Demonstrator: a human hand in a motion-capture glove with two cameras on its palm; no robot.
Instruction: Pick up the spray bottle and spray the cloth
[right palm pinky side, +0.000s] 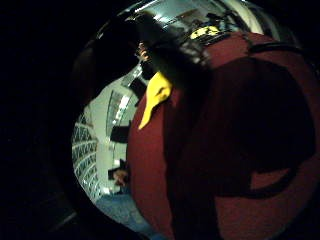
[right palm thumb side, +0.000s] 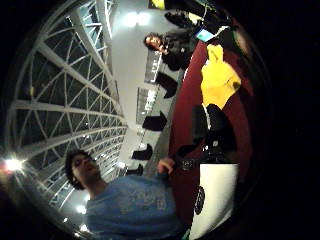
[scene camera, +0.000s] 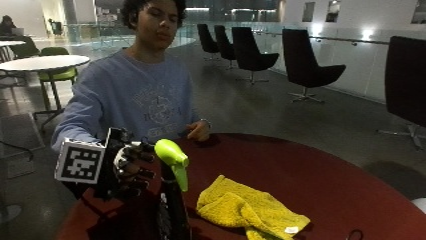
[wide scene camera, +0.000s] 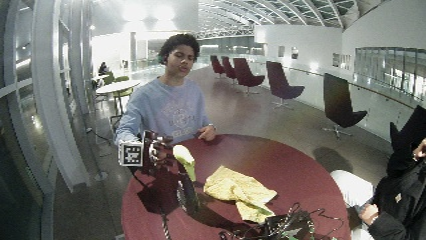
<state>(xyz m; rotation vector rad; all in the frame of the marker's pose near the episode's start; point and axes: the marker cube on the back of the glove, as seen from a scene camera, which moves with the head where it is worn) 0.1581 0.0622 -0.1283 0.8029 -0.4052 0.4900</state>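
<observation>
a: where's the dark spray bottle with the lime-green plastic head (scene camera: 171, 165)?
b: just beside the black-gloved right hand (scene camera: 131, 170), fingers loosely curled, holding nothing.
a: the crumpled yellow terry cloth (scene camera: 249, 209)?
b: on the round dark-red counter (scene camera: 319, 175), beyond the bottle.

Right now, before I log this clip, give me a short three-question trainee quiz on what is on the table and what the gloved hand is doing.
1. True or false: the yellow cloth lies crumpled on the red table.
2. Which colour is the head of the spray bottle? A) blue B) green C) white
3. Fill in: the gloved right hand is beside the bottle's ____, fingers curled.

Key
1. True.
2. B.
3. Head. Whether the fingers actually grip the bottle cannot be told from these views.
</observation>
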